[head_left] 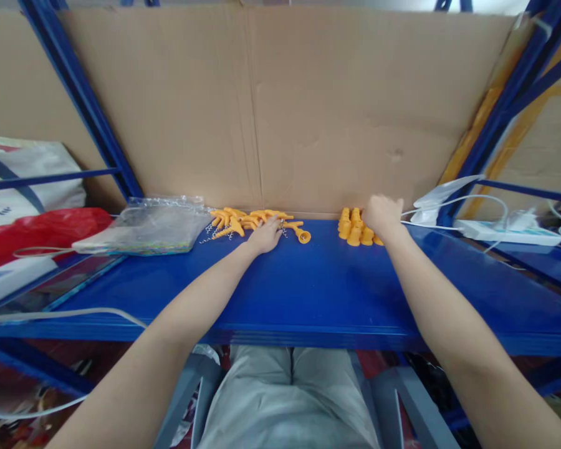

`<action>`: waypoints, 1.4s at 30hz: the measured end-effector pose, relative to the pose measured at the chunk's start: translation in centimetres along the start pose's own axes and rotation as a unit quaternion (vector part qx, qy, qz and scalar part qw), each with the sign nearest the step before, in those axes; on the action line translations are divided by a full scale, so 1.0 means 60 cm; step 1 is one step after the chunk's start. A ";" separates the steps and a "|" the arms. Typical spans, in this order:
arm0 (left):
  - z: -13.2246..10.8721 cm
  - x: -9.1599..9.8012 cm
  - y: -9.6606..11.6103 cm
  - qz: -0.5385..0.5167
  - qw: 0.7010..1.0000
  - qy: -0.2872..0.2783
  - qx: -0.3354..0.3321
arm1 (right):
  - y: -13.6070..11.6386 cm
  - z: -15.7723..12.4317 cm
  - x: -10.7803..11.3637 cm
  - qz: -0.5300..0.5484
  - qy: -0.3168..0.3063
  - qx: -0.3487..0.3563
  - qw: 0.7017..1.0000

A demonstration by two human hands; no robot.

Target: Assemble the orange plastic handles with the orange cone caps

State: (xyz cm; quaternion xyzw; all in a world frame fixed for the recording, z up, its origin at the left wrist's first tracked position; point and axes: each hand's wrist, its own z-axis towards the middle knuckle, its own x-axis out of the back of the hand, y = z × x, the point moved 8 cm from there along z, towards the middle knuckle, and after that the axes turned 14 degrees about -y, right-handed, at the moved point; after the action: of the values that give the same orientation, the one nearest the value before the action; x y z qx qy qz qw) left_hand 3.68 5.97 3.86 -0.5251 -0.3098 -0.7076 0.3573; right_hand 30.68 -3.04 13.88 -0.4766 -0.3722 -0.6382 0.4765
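A loose heap of orange plastic parts (pixel 243 220) with small metal chains lies at the back of the blue shelf (pixel 318 287). My left hand (pixel 266 236) rests on the heap's right side, fingers curled onto a part and a chain. One orange trumpet-shaped part (pixel 302 234) lies just right of that hand. Further right, several short orange pieces (pixel 353 228) stand in a tidy group. My right hand (pixel 382 214) hovers over that group's right end, fingers bent down; what they hold is hidden.
A clear plastic bag (pixel 154 226) lies left of the heap, with a red bag (pixel 37 231) beyond it. A white power strip (pixel 509 234) and cables sit at the right. Brown cardboard (pixel 285 106) backs the shelf between blue uprights.
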 end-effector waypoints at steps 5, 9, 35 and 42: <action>-0.005 0.004 0.002 -0.005 1.000 -0.012 0.016 | -0.132 -0.049 -0.029 0.008 0.018 0.233 0.972; -0.009 0.005 0.005 -0.008 0.998 -0.050 0.045 | -0.201 -0.085 -0.090 0.016 -0.063 0.375 0.925; -0.035 0.055 0.111 0.081 0.980 0.135 -0.124 | -0.181 -0.075 -0.044 0.035 0.107 0.377 0.919; -0.043 0.063 0.116 0.116 0.966 0.176 -0.148 | -0.190 -0.080 -0.053 0.017 0.102 0.392 0.914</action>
State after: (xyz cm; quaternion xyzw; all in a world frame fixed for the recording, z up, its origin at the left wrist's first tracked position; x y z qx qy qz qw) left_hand 7.39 -0.65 7.29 -0.4716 -0.0705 -0.7806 0.4040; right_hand 18.76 -3.62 9.28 -0.1896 -0.5337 -0.4780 0.6714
